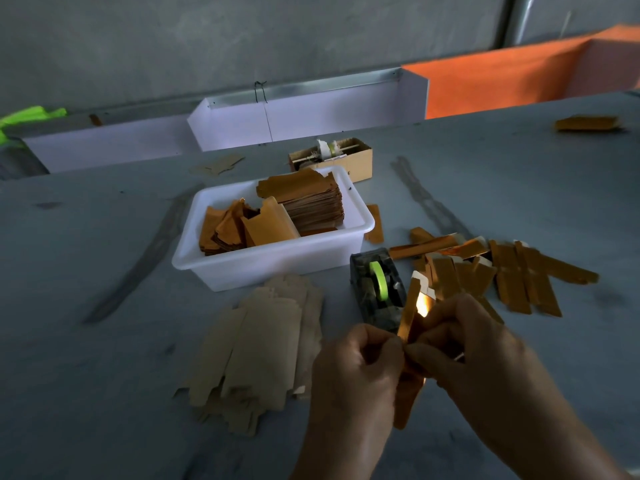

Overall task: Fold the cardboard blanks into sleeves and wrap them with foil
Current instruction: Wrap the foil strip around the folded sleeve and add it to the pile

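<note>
A foil-covered sleeve [410,327] stands nearly upright above the grey table [104,375], pinched at its middle by the left hand [353,362] and the right hand [467,341] (one flap catches the light). Just behind it sits a tape dispenser [377,289]. Plain cardboard blanks [259,344] lie to the left, finished sleeves [512,275] to the right, foil sheets [304,202] in a white tub [273,261].

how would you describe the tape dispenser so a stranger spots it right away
Start at the white plastic tub in the middle of the grey table. Just off its near right corner sits the tape dispenser, dark and blocky, the only thing carrying a bright green roll.
</note>
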`<state>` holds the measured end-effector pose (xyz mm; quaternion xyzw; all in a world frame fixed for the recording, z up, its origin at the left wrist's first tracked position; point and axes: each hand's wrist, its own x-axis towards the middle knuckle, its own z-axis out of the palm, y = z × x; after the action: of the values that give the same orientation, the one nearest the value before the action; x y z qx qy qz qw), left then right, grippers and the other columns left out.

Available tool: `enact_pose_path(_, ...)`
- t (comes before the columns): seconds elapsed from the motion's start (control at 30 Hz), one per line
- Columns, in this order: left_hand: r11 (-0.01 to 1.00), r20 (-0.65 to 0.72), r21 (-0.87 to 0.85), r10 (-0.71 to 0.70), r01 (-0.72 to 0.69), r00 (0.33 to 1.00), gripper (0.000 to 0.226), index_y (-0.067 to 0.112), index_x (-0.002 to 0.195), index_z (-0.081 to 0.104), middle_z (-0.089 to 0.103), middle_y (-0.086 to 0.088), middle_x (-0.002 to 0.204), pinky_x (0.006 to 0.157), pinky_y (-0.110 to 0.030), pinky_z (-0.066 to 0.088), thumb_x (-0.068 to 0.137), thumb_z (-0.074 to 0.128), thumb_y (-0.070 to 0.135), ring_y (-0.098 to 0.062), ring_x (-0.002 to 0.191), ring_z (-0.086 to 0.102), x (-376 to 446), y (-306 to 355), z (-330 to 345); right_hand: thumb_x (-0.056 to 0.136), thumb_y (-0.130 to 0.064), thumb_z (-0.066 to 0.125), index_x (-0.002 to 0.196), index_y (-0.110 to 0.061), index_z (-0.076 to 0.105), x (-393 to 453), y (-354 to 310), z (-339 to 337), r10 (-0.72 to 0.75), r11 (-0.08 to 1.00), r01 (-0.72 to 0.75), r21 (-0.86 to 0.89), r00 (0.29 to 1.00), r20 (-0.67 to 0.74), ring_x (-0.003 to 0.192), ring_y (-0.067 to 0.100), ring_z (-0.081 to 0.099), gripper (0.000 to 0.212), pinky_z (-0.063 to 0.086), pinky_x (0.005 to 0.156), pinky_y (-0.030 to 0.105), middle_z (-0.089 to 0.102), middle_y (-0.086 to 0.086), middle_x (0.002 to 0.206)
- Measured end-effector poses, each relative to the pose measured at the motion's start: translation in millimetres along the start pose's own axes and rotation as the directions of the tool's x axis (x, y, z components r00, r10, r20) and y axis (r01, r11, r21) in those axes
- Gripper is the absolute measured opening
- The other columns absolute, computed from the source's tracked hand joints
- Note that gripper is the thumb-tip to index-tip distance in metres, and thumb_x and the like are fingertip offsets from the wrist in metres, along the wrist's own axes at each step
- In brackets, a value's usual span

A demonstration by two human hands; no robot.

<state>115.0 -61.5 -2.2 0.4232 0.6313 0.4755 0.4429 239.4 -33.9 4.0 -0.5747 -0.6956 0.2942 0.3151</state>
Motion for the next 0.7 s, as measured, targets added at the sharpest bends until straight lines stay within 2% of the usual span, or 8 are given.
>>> enact_pose_path(0.13,0.99,-0.112,0.058,0.132,-0.127,0.985,0.021,0.021,0.069,0.066,0.071,0.003,0.064,0.049,-0.013,0.049,0.088,0.062,0.014,-0.006,0.056,0.067,-3,-4,8,0.08,-0.029,0.069,0.088,-0.031,0.045,1,-5,3,-0.032,0.992,0.026,-0.125,0.998,-0.045,0.064,0.001,0.061,0.025,0.049,0.052,0.016,0.064,-0.01,0.071)
enact_pose_path(0.2,0.979,-0.149,0.099,0.191,-0.177,0.97,0.024,0.024,0.066,0.064,0.07,0.005,0.063,0.046,-0.01,0.045,0.087,0.063,0.013,-0.003,0.054,0.065,-3,-6,9,0.08,-0.031,0.069,0.086,-0.032,0.044,3,-5,4,-0.038,0.991,0.03,-0.128,0.998,-0.058,0.065,0.002,0.061,0.026,0.049,0.054,0.018,0.064,-0.01,0.072)
enact_pose_path(0.37,0.99,-0.184,0.057,0.138,-0.129,0.973,0.025,0.023,0.065,0.065,0.07,0.001,0.061,0.051,-0.027,0.055,0.087,0.062,0.01,-0.012,0.054,0.067,0,-13,8,0.077,-0.038,0.071,0.088,-0.031,0.046,7,-3,10,0.012,0.994,-0.017,-0.108,0.999,-0.04,0.062,0.0,0.06,0.028,0.046,0.051,0.016,0.062,-0.011,0.07)
enact_pose_path(0.47,0.996,-0.182,0.038,0.091,-0.086,0.979,0.018,0.022,0.072,0.066,0.071,0.003,0.067,0.058,-0.033,0.059,0.089,0.062,0.018,-0.011,0.061,0.069,1,-15,4,0.069,-0.052,0.069,0.086,-0.031,0.043,7,2,11,0.045,0.99,-0.052,-0.133,0.997,-0.055,0.056,0.001,0.055,0.037,0.038,0.048,0.014,0.057,-0.01,0.065)
enact_pose_path(0.53,0.996,-0.173,0.053,0.085,-0.077,0.981,0.015,0.023,0.074,0.066,0.072,0.004,0.071,0.063,-0.034,0.059,0.089,0.062,0.022,-0.011,0.065,0.069,2,-16,3,0.063,-0.061,0.062,0.083,-0.032,0.046,7,6,10,0.068,0.997,-0.069,-0.037,0.997,-0.033,0.058,-0.001,0.057,0.04,0.041,0.045,0.013,0.057,-0.01,0.065)
enact_pose_path(0.6,0.996,-0.158,0.058,0.08,-0.071,0.984,0.015,0.024,0.074,0.067,0.072,0.001,0.073,0.068,-0.042,0.059,0.088,0.063,0.022,-0.015,0.069,0.07,2,-16,3,0.054,-0.067,0.052,0.084,-0.032,0.051,5,8,11,0.086,0.988,-0.089,0.125,0.996,0.036,0.066,-0.004,0.061,0.046,0.046,0.052,0.01,0.062,-0.009,0.071)
enact_pose_path(0.63,0.997,-0.148,0.054,0.07,-0.063,0.987,0.015,0.023,0.074,0.067,0.072,0.0,0.073,0.069,-0.044,0.059,0.088,0.063,0.022,-0.017,0.069,0.071,2,-15,4,0.055,-0.064,0.054,0.085,-0.03,0.054,4,9,12,0.093,0.976,-0.104,0.189,0.993,0.07,0.068,-0.004,0.062,0.045,0.047,0.054,0.01,0.064,-0.009,0.073)
enact_pose_path(0.7,0.999,-0.121,0.012,0.033,-0.032,0.992,0.015,0.021,0.076,0.068,0.072,0.0,0.074,0.068,-0.04,0.06,0.089,0.062,0.022,-0.017,0.069,0.071,2,-14,3,0.069,-0.046,0.065,0.088,-0.027,0.059,3,12,15,0.082,0.959,-0.103,0.263,0.993,0.089,0.071,-0.003,0.063,0.027,0.049,0.058,0.011,0.067,-0.007,0.075)
